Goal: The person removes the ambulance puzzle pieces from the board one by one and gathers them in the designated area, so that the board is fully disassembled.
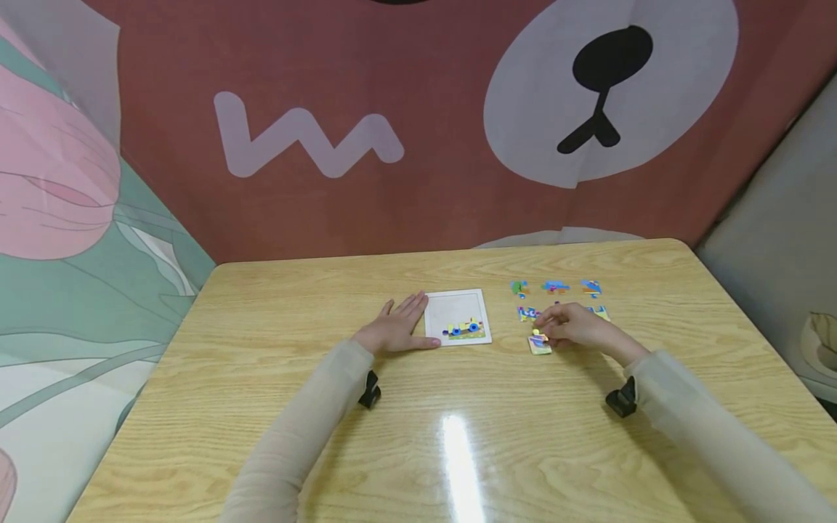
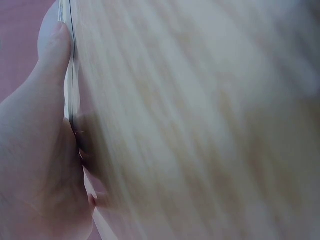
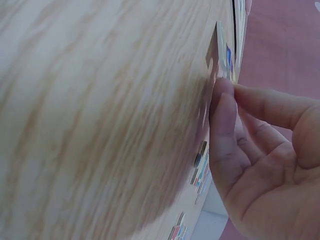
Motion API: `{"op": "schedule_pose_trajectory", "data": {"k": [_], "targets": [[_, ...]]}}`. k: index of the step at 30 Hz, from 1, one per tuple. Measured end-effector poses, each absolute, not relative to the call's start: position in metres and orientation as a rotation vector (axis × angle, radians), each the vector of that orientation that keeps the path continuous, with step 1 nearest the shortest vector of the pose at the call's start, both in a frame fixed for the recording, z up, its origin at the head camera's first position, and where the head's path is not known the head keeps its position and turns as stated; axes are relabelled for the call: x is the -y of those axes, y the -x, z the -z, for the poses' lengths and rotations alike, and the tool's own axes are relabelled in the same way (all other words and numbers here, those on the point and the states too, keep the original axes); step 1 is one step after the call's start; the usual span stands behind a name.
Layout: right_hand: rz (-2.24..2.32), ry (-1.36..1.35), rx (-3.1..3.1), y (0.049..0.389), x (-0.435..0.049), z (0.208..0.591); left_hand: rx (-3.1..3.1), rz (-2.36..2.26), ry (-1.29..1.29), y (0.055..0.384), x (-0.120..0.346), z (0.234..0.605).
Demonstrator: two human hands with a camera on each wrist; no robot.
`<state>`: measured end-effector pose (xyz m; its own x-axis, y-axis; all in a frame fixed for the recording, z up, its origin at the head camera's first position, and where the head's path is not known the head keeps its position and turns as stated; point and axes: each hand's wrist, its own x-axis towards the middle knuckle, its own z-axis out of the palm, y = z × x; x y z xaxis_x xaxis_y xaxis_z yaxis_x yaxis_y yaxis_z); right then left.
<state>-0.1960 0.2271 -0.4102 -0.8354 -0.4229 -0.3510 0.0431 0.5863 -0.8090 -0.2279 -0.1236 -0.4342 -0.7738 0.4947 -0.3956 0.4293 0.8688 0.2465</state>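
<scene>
A white square puzzle tray (image 1: 451, 296) lies on the table with joined puzzle pieces (image 1: 466, 330) along its bottom edge. My left hand (image 1: 395, 330) rests with spread fingers at the tray's left side, the thumb along its lower corner. To the right of the tray, my right hand (image 1: 567, 325) pinches a puzzle piece (image 1: 540, 344) with yellow and purple print between thumb and fingers. In the right wrist view this puzzle piece (image 3: 223, 55) is tilted up off the wood, held at its edge. Part of it is hidden by the fingertips.
Several loose puzzle pieces lie in rows at the back right, among them a green and blue piece (image 1: 519, 288), a blue one (image 1: 556, 286) and an orange and blue one (image 1: 591, 287). Another piece (image 1: 527, 314) lies by the right fingertips. The wooden table (image 1: 314, 290) meets a printed wall covering behind.
</scene>
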Motion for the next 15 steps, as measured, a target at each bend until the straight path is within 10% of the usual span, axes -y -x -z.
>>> {"op": "schedule_pose_trajectory", "data": {"k": [15], "targets": [[1.187,0.258,-2.277,0.1989,-0.2273,0.4130,-2.590,-0.201,-0.677,0.2259,0.1235,0.4310]]}}
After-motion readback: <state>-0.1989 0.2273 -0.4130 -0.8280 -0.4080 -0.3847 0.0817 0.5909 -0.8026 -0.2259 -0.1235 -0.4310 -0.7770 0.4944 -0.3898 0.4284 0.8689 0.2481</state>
